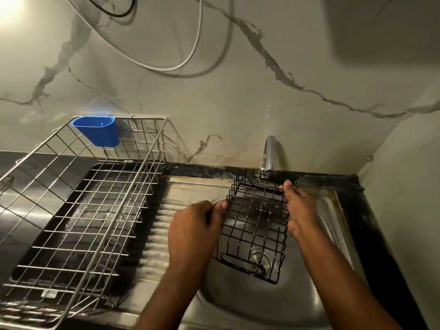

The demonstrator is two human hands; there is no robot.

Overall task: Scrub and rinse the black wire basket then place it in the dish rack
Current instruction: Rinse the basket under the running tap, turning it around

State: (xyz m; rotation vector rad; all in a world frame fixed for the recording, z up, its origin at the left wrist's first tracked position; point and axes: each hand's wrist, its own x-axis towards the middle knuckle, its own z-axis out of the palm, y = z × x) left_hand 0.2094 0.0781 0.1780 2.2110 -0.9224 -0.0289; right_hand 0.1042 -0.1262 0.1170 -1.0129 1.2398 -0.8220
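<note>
I hold the black wire basket (256,225) over the steel sink (250,303), its far end under the chrome tap (269,156). My left hand (192,229) grips the basket's left edge, thumb on the wire. At the right edge my right hand (298,206) holds it, fingers curled round the rim. The basket is tilted, open side towards me, with the sink drain (259,262) showing through its mesh. The silver dish rack (78,206) stands to the left on a black tray.
A blue plastic cup holder (98,131) hangs on the rack's back rim. The ribbed steel draining board (157,225) lies between rack and sink. Marble-pattern wall behind, with white and black cables (190,55) hanging. A side wall closes the right.
</note>
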